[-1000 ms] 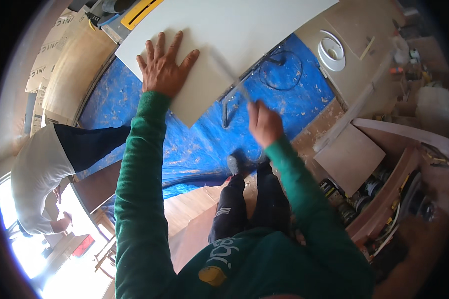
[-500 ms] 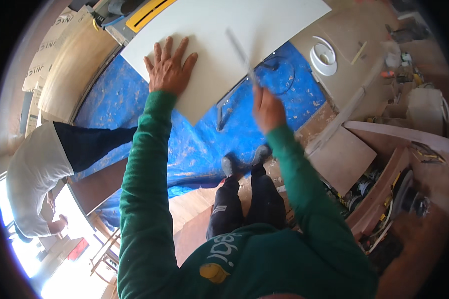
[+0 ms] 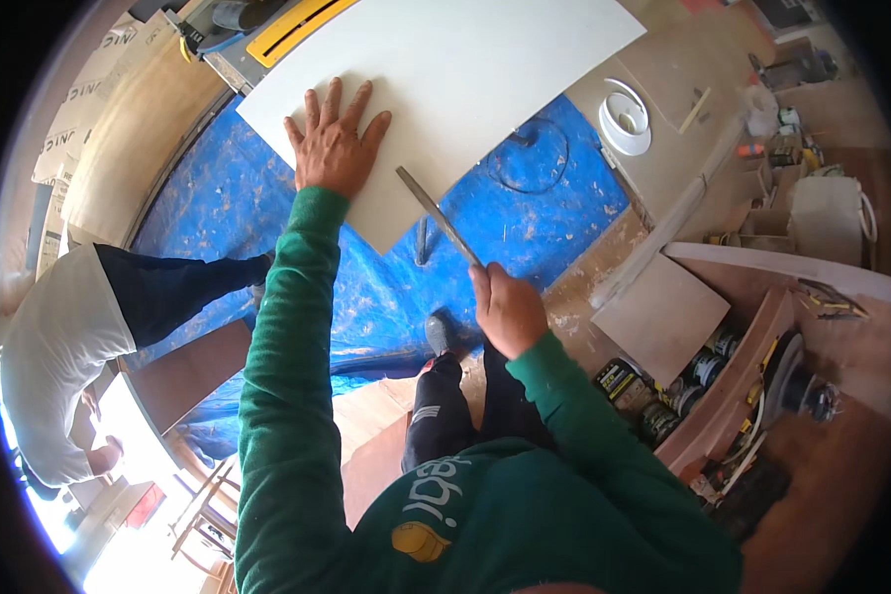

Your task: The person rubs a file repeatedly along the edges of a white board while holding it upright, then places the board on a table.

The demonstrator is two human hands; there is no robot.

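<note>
A large white board (image 3: 465,89) lies raised above a blue tarp on the floor. My left hand (image 3: 337,144) rests flat on it, fingers spread, near its left corner. In my right hand (image 3: 511,311) is a long, narrow metal file (image 3: 432,210), gripped at its near end. The handle is hidden in my fist. The file slants up and left, and its far end overlaps the board's near right edge. From this view I cannot tell whether it touches the edge.
Blue tarp (image 3: 366,307) covers the floor around my feet. A co-worker (image 3: 69,337) bends over at the left. White edging roll (image 3: 625,124) lies on a panel at the right. Several tins (image 3: 653,406) stand at lower right. A yellow slotted tool (image 3: 292,30) sits beyond the board.
The file and my right hand have swung down toward me and slightly left, pulling back along the board's edge. My left hand stays in place on the board.
</note>
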